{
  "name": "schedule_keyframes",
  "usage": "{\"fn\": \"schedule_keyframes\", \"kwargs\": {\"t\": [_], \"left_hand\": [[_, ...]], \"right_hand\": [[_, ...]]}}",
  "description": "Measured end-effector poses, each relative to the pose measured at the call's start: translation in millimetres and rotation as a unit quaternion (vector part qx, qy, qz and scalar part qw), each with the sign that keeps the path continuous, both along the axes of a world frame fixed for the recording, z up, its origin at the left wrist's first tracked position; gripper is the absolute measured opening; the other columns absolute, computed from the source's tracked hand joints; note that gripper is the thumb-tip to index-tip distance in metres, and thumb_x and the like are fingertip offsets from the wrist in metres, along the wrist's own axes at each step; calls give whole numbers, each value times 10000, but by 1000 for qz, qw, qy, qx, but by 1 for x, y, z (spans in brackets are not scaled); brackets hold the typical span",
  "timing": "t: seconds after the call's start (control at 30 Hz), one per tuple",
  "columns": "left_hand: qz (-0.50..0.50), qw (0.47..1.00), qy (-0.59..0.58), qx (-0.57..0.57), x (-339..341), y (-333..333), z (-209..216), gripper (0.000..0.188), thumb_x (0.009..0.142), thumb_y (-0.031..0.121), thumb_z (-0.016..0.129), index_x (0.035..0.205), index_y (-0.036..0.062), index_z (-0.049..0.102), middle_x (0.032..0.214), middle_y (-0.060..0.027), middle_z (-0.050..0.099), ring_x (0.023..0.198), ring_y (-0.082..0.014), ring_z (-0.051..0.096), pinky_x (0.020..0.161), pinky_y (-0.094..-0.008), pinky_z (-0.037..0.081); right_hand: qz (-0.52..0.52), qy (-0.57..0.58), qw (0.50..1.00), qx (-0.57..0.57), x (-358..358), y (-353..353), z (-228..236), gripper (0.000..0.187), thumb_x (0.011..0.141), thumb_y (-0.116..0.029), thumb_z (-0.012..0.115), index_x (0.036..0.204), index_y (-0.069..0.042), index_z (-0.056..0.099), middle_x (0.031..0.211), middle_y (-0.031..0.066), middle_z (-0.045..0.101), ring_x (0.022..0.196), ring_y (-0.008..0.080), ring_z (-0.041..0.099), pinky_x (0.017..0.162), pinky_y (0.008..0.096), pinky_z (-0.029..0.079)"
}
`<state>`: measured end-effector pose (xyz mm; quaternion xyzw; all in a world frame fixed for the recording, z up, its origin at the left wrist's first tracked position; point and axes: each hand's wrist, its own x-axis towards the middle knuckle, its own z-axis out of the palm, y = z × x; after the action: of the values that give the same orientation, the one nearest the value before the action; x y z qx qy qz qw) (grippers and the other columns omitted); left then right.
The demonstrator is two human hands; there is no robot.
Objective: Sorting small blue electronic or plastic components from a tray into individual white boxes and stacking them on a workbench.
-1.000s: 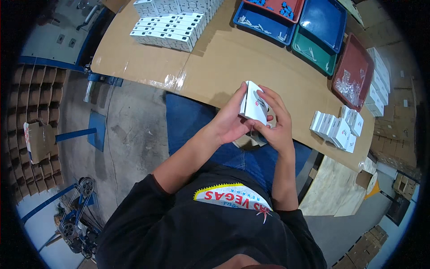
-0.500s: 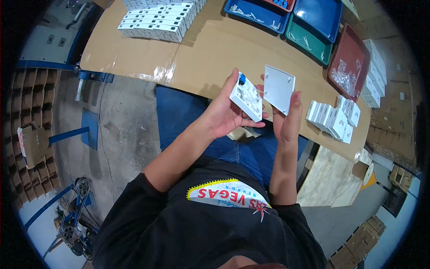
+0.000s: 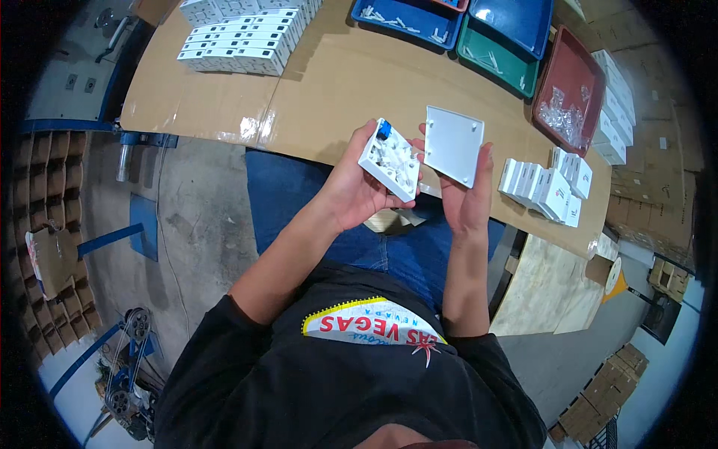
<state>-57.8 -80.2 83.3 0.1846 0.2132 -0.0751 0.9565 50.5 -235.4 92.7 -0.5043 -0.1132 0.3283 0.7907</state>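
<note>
Left hand (image 3: pixel 348 188) grips the open box (image 3: pixel 383 176); right hand (image 3: pixel 467 203) holds its cover (image 3: pixel 453 146) apart. Seemingly an inside check; refitting would call for aligned corners.

The base (image 3: pixel 391 168) lies in the left hand (image 3: pixel 349 192); just right of it, apart, the lid (image 3: pixel 453 145) rests in the right hand (image 3: pixel 467 198). The table (image 3: pixel 329 97) stretches ahead of the grip. On it, ahead-left, stands the stack (image 3: pixel 238 46); ahead-right, the bins (image 3: pixel 516 30), pegs (image 3: pixel 490 60) in some. Rightward are small boxes (image 3: pixel 540 191), with a tray (image 3: pixel 572 66) beyond them, bags (image 3: pixel 562 120) inside, and taller boxes (image 3: pixel 612 138) at its right. Well left stands the rack (image 3: pixel 51 173), the machine (image 3: pixel 126 374) behind-left.
</note>
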Motion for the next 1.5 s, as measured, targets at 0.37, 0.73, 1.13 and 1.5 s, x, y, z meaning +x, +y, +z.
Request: {"fn": "schedule_keyframes", "kwargs": {"t": [0.37,0.73,1.13,1.5], "left_hand": [[-3,999,32,30,-1,0,0,726,1006,693,402,1349,82,595,1149,-127,711,914,-256,739,735,-424,636],[1,999,21,40,1,-1,-2,722,1024,666,387,1420,80,533,1210,-158,686,970,-249,733,711,-419,661],[13,993,64,96,-2,-3,1,676,1005,683,441,1382,136,565,1126,-106,698,969,-223,718,773,-416,619],[24,986,79,144,-7,0,2,667,1032,649,439,1421,114,521,1198,-133,678,1043,-245,708,827,-412,599]], "right_hand": [[27,-198,977,-70,-10,0,10,546,837,-50,833,1345,7,641,1320,140,642,1246,236,615,1072,375,492],[35,-380,906,-186,-11,3,4,548,791,-99,883,1300,-24,695,1348,140,637,1246,241,621,1057,381,522],[41,-427,876,-222,-21,11,9,585,715,-152,921,1267,-83,738,1318,140,681,1219,271,649,1032,386,515],[70,-413,887,-195,-20,11,-7,639,683,-209,935,1283,-116,737,1410,154,628,1252,283,640,1032,390,520]]}}
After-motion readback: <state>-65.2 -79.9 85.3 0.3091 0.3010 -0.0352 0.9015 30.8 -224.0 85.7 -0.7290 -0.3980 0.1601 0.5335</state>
